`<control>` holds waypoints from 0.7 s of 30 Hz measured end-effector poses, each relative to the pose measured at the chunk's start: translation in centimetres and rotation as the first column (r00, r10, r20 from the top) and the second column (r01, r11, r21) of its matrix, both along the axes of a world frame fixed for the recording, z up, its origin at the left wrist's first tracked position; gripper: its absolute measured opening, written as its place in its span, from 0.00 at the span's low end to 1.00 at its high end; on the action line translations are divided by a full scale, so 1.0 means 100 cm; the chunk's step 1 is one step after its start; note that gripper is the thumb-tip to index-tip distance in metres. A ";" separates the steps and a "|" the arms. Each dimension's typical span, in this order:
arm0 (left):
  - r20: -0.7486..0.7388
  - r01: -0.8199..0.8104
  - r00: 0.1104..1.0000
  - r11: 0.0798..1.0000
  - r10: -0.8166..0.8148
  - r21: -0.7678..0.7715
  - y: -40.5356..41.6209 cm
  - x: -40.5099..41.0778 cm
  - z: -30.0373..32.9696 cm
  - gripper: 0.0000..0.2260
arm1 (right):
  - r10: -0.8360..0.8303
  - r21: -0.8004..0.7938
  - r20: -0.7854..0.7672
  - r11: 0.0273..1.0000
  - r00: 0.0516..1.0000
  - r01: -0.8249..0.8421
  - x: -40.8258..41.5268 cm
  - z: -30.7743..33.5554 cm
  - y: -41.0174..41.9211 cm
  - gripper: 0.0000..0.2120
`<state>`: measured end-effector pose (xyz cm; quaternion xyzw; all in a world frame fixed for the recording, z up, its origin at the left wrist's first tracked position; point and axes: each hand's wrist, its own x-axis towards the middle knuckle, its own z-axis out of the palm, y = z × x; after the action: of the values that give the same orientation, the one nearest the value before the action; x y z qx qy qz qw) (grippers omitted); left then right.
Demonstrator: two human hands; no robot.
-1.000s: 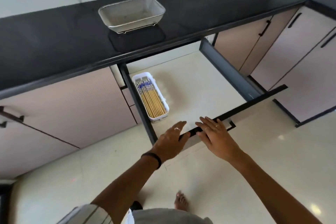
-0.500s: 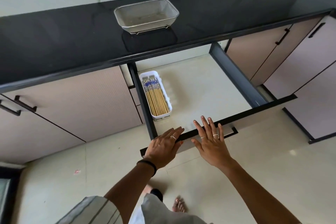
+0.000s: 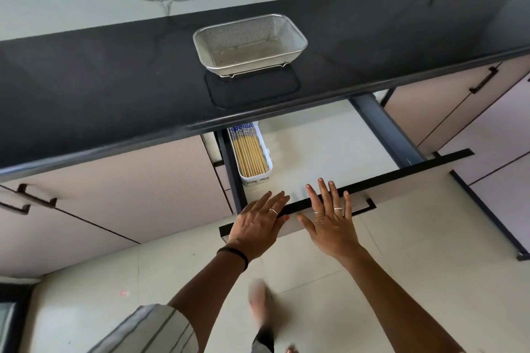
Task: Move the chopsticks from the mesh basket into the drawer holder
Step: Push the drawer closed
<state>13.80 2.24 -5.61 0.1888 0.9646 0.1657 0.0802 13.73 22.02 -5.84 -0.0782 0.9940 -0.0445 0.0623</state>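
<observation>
Two hands: left hand (image 3: pixel 259 222) and right hand (image 3: pixel 329 216) both lie flat against the drawer front (image 3: pixel 401 183), fingers spread and extended, grasping nothing.
Contact: palms press the upper edge of the front, to the left of the black pull handle (image 3: pixel 365 206); neither hand is on that handle.
Chopsticks (image 3: pixel 250 153): bundled lengthwise in the white drawer holder (image 3: pixel 265 169), patterned blue ends toward the back, partly under the counter edge.
Holder position: at the left side of the drawer (image 3: pixel 321 152), just beside its dark left wall.
Mesh basket (image 3: pixel 249 44): on the black countertop (image 3: pixel 100 89), resting on a dark mat (image 3: pixel 252 89); no chopsticks visible inside.
Task status: judged complete as to the transfer; the basket reads as emptied and the bundle sits in the holder.
Step in hand: judged to be closing the drawer with a two-palm push.
Method advice: keep pressure even across both palms so the front travels square on its runners; push slowly so the bundle does not slide or jump out of the holder.
Hazard: fingertips reach over the top edge of the front; draw them back before the front meets the counter edge.
Not determined: whether the holder is fixed to the drawer floor.
</observation>
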 end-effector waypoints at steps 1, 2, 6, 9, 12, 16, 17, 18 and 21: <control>-0.013 -0.005 1.000 1.000 0.005 -0.005 -0.004 -0.010 0.000 0.24 | 0.009 -0.002 0.007 1.000 1.000 -0.009 -0.011 -0.001 -0.003 0.34; -0.027 -0.010 1.000 1.000 0.009 -0.014 -0.007 -0.020 -0.001 0.24 | 0.018 -0.007 0.014 1.000 1.000 -0.018 -0.022 -0.001 -0.005 0.34; -0.077 -0.026 0.997 0.998 0.021 -0.063 -0.017 -0.055 -0.002 0.25 | 0.075 -0.025 -0.023 0.997 0.997 -0.075 -0.061 0.000 -0.010 0.34; -0.062 -0.036 0.998 0.989 0.027 -0.145 -0.024 -0.079 0.002 0.28 | -0.083 -0.133 -0.010 0.988 0.996 0.081 -0.068 0.003 -0.021 0.37; -0.065 -0.083 0.995 0.985 0.073 -0.153 -0.032 -0.102 0.010 0.32 | -0.391 -0.289 0.064 0.873 0.918 0.392 -0.070 0.005 -0.038 0.41; -0.143 -0.140 0.984 0.962 0.108 -0.236 -0.048 -0.132 0.023 0.40 | -0.386 -0.531 0.307 0.689 0.870 0.493 -0.106 0.013 -0.054 0.40; -0.154 -0.153 0.981 0.957 0.117 -0.247 -0.052 -0.140 0.026 0.43 | -0.349 -0.596 0.375 0.619 0.859 0.512 -0.117 0.016 -0.058 0.39; -0.162 -0.162 0.979 0.952 0.123 -0.258 -0.057 -0.149 0.029 0.45 | -0.330 -0.626 0.439 0.555 0.836 0.548 -0.126 0.017 -0.061 0.39; -0.192 -0.181 0.973 0.939 0.128 -0.292 -0.067 -0.172 0.031 0.50 | -0.338 -0.613 0.485 0.526 0.806 0.589 -0.147 0.018 -0.066 0.38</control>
<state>-3.45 -4.44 -2.50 0.1110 0.9937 0.0026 0.0124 -0.93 15.39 -4.01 0.1826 0.8480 -0.4697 0.1640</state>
